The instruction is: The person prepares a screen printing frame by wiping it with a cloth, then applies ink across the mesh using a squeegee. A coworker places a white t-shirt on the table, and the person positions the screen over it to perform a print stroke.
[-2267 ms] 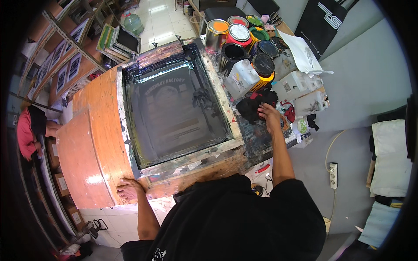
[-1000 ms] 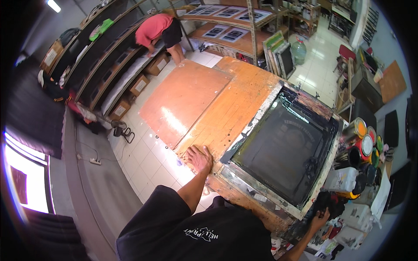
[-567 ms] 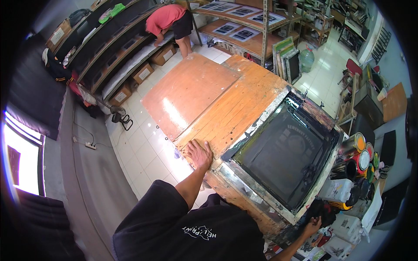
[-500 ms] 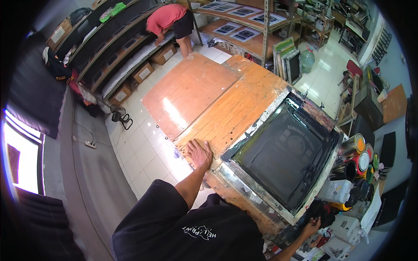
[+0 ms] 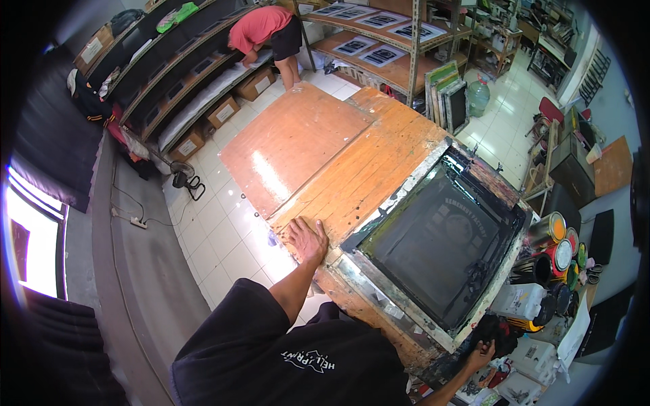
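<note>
My left hand point(image 5: 308, 242) lies flat with fingers spread on the near left edge of the wooden table point(image 5: 379, 145), holding nothing. To its right rests a screen printing frame point(image 5: 433, 237) with dark mesh, a faint round design and dark ink smears along its edges. Past the frame's near right corner, my right hand point(image 5: 481, 354) is low, its fingers curled against a dark, rag-like bundle point(image 5: 496, 331). Whatever lies within those fingers is too small and shaded to make out. A smooth brown board point(image 5: 291, 142) covers the far left part of the table.
Ink cans point(image 5: 560, 256) and a white plastic container point(image 5: 518, 300) crowd the right side. A person in a pink shirt point(image 5: 261, 28) bends at the left shelves point(image 5: 172, 88). Printed sheets point(image 5: 381, 54) lie on the far rack. Several frames point(image 5: 447, 98) lean beside a water jug point(image 5: 479, 97).
</note>
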{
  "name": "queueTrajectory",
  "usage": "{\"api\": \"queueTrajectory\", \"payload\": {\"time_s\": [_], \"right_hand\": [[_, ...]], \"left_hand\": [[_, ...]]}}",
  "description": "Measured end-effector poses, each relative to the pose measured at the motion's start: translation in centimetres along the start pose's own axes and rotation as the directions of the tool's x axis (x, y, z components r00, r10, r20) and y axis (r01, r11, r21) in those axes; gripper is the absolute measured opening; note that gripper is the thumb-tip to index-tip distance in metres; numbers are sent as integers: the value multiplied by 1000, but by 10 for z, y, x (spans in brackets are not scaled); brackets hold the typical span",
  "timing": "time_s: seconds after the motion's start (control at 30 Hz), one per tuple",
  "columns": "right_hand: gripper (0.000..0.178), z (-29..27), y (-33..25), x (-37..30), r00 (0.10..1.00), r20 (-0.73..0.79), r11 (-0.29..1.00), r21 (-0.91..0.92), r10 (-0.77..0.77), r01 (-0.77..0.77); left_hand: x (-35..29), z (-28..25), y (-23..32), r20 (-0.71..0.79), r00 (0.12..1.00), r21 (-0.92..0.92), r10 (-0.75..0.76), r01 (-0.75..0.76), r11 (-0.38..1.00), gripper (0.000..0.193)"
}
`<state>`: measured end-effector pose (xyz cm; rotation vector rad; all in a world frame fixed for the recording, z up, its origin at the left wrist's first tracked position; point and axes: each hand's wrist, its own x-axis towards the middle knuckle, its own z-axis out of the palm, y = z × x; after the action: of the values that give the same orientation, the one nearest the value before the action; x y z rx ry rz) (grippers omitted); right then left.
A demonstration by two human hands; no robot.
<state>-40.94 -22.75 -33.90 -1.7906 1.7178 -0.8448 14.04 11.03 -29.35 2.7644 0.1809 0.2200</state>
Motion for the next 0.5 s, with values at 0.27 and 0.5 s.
{"api": "queueTrajectory", "payload": {"time_s": [0.27,0.5], "right_hand": [[49,2,6,1,999,-15,999,-28,-43,42],[48,3,-1,0,999,-16,999,-3,-41,41]], "left_hand": [[1,0,2,19,1000,-6,9,-9,1000,70],[1,4,-2,-4,1000,8,11,-11,1000,70]]}}
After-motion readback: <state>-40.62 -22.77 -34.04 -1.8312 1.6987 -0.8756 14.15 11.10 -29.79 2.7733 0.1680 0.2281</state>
